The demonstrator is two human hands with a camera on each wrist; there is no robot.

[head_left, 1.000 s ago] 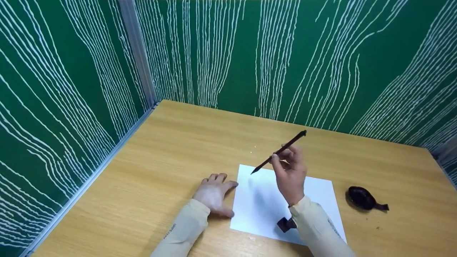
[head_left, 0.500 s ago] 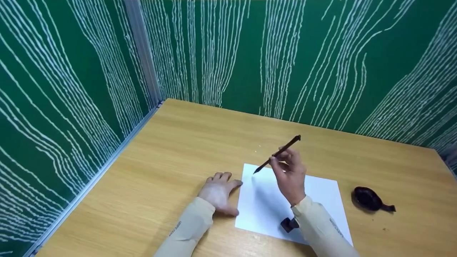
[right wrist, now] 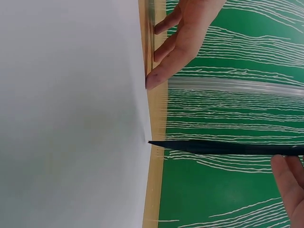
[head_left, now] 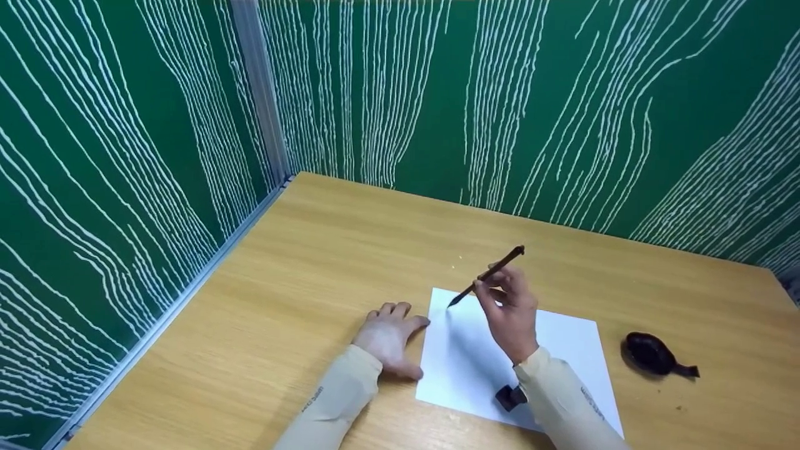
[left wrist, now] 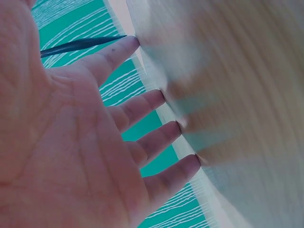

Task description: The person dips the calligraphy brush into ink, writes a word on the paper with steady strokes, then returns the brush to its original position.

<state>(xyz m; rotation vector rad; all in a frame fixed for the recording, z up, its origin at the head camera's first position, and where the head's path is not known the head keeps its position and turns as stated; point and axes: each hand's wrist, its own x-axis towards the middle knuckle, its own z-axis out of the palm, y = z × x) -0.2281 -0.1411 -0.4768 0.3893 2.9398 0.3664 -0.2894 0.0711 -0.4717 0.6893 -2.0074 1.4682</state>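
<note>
In the head view, my right hand (head_left: 511, 312) pinches a slim dark brush (head_left: 494, 272) with a pointed tip. The brush slants, its tip right at the upper left part of a white sheet of paper (head_left: 437, 369). Seen from the right wrist, the tip of the brush (right wrist: 199, 146) meets the sheet (right wrist: 71, 114). My left hand (head_left: 390, 337) lies with fingers spread on the table, thumb and forefinger at the left edge of the sheet. The left wrist view shows its straight fingers (left wrist: 156, 142) with fingertips against the tabletop.
A small black dish (head_left: 650, 353) with a short handle sits right of the sheet on the wooden table (head_left: 250, 312). A small black block (head_left: 509, 397) is beside my right sleeve, over the paper. Green walls (head_left: 437, 112) with white lines border the table.
The brush and my right hand have come down slightly toward the paper, and the brush's upper end has dropped. My left hand keeps its place by the sheet; the whole view has shifted slightly.
</note>
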